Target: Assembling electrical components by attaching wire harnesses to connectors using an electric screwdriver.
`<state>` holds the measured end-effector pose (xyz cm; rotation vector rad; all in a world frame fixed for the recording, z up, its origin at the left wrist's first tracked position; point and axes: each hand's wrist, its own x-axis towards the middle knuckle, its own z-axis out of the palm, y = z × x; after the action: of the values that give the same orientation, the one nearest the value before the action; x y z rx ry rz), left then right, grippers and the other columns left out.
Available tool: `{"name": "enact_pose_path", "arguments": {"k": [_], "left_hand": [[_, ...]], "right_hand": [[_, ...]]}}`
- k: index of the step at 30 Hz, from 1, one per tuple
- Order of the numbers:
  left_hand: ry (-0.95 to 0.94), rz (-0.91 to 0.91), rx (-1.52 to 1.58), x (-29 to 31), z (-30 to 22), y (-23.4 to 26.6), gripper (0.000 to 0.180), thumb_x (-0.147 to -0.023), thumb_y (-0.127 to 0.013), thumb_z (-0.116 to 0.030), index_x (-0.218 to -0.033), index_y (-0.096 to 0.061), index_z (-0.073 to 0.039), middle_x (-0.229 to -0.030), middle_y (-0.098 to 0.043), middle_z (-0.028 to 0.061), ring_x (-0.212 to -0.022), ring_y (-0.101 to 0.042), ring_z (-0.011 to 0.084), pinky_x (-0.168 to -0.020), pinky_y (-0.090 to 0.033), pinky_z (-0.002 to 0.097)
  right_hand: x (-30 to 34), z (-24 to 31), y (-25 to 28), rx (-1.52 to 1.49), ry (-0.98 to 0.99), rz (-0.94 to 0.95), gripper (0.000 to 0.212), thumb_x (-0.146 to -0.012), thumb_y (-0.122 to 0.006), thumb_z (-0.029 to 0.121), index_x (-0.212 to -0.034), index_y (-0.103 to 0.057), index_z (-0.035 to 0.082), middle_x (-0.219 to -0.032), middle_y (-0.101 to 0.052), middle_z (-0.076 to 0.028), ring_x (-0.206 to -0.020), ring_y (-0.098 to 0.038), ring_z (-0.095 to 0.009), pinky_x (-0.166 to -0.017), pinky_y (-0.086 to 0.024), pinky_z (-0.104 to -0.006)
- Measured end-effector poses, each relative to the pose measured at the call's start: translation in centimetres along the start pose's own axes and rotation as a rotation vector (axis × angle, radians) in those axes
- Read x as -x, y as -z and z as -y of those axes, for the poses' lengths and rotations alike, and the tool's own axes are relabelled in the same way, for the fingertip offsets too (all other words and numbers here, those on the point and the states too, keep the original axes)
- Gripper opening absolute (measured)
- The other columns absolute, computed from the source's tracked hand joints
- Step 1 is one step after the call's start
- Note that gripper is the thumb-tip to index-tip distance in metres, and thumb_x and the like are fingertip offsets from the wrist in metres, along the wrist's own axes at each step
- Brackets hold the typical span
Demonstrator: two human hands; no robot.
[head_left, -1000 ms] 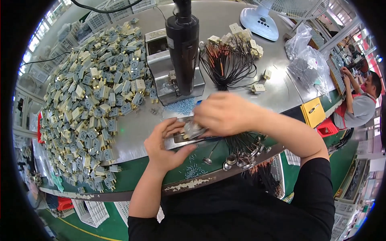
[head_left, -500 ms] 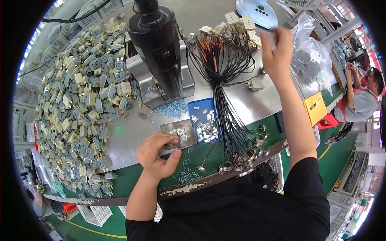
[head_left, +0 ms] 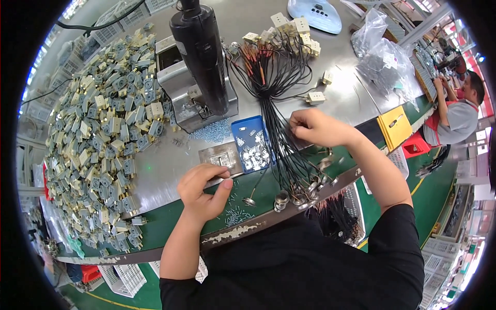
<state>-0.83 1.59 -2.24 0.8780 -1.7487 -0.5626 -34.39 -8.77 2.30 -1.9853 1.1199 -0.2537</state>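
Left hand (head_left: 205, 192) by tabletop (head_left: 157, 178) front edge, fingertips at front edge of metal plate (head_left: 207, 154); thumb and index near each other, can't tell if they grip anything. Right hand (head_left: 321, 127) curled, fingertips right beside black cable bundle (head_left: 265, 99); can't tell if a cable is pinched. Bundle runs toward tabletop front edge, round metal parts (head_left: 281, 199) at that end. Blue tray (head_left: 248, 124) with small metal pieces sits between plate and bundle. Grey-and-cream block pile (head_left: 111, 134) fills tabletop left side.
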Motion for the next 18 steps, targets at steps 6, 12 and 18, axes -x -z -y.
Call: {"name": "enact_pose_path", "arguments": {"k": [6,12,18], "left_hand": [[0.049,-0.020,-0.012,0.4,-0.5,0.5,0.014,-0.090,-0.075,-0.003,-0.102,-0.072,0.003,-0.089,-0.077,0.0136,-0.081,-0.075,0.0208,-0.073,-0.058,0.0299],[0.114,-0.051,-0.009,-0.1,-1.2,0.5,0.013,-0.090,-0.075,-0.005,-0.101,-0.073,0.002,-0.087,-0.078,0.0124,-0.080,-0.075,0.0199,-0.076,-0.057,0.0302],[0.143,-0.060,0.004,0.5,-0.5,1.2,0.020,-0.089,-0.077,-0.006,-0.107,-0.072,0.003,-0.089,-0.077,0.0124,-0.083,-0.074,0.0198,-0.077,-0.058,0.0311]], "right_hand": [[0.9,1.8,2.5,-0.320,-0.291,0.205,0.023,-0.101,-0.052,0.008,-0.122,-0.054,-0.002,-0.071,-0.063,-0.005,-0.067,-0.062,-0.012,-0.057,-0.049,-0.0281],[1.4,-0.1,6.9,-0.888,-0.206,0.395,0.038,-0.102,-0.065,0.020,-0.133,-0.059,-0.001,-0.101,-0.073,-0.021,-0.088,-0.074,-0.028,-0.078,-0.060,-0.0380],[-3.0,5.2,3.7,-1.048,0.304,0.208,0.057,-0.103,-0.062,0.044,-0.131,-0.064,-0.005,-0.130,-0.069,-0.030,-0.114,-0.070,-0.035,-0.092,-0.057,-0.0420]]}}
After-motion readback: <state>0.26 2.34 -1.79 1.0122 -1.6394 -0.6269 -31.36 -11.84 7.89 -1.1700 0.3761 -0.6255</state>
